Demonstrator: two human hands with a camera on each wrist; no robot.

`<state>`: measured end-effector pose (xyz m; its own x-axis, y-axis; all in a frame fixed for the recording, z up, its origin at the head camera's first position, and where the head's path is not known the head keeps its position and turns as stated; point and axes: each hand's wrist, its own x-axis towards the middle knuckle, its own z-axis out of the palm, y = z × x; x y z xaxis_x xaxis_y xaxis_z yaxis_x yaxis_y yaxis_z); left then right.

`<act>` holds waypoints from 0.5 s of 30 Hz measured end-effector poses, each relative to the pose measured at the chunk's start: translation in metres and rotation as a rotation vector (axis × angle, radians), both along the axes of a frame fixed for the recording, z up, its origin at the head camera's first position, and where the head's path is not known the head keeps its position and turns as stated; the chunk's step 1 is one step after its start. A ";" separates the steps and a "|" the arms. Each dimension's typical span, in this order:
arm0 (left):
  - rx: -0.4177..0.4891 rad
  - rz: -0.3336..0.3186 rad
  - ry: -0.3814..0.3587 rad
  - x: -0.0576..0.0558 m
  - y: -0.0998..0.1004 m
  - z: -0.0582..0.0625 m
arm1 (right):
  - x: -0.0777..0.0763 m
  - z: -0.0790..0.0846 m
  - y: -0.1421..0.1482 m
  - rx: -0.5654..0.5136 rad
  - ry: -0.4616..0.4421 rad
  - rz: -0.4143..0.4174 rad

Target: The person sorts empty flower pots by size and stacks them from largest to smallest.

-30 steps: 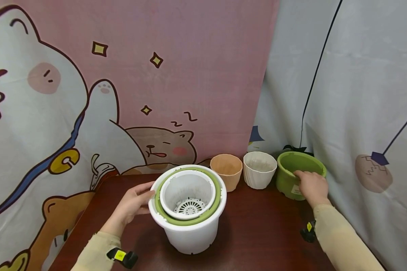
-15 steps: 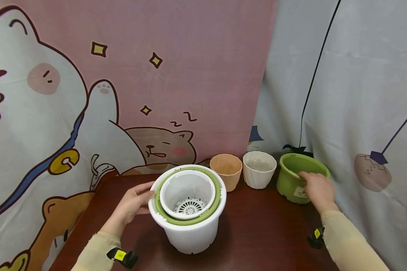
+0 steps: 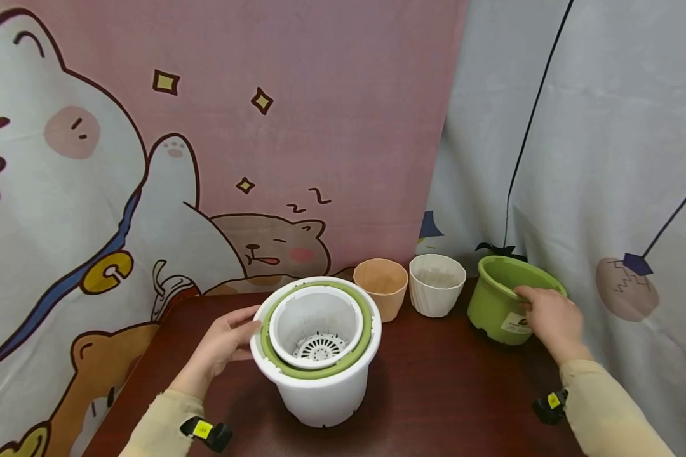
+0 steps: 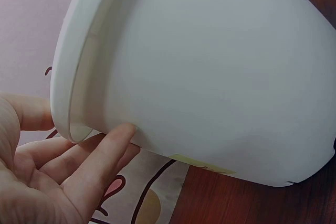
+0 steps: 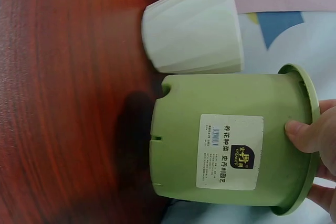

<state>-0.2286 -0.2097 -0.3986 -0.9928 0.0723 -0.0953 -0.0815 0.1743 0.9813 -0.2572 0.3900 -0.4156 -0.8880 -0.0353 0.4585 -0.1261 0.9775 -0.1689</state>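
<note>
A large white flowerpot (image 3: 322, 403) stands on the table, with a green pot's rim (image 3: 371, 330) and a smaller white pot (image 3: 317, 311) with a slotted bottom nested inside. My left hand (image 3: 223, 343) pinches its left rim; in the left wrist view the fingers (image 4: 107, 166) lie against the wall under the lip. At the right, my right hand (image 3: 554, 320) holds the rim of a single green flowerpot (image 3: 488, 308), which leans to the right. The right wrist view has the thumb (image 5: 300, 134) on its outer wall, beside a white label (image 5: 231, 151).
An orange ribbed pot (image 3: 391, 301) and a white ribbed pot (image 3: 434, 298) stand along the back, between the nested stack and the green pot. Dark leafy shapes (image 3: 503, 249) show behind the green pot. Curtains hang behind and to the right of the reddish-brown table (image 3: 429, 393).
My right hand has moved to the right with the green flowerpot, and more of its label faces the head view. The left hand and the nested pots have stayed in place.
</note>
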 end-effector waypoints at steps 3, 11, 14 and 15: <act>-0.002 0.001 0.000 0.000 0.000 0.000 | 0.005 0.009 -0.001 -0.006 0.022 0.007; -0.003 0.003 -0.003 0.000 0.000 0.001 | 0.014 0.032 -0.006 -0.010 0.093 0.028; -0.006 0.001 -0.002 0.000 0.001 0.001 | 0.016 0.040 -0.009 -0.007 0.125 0.030; -0.005 0.001 -0.001 0.000 0.001 0.001 | 0.017 0.042 -0.011 -0.006 0.135 0.031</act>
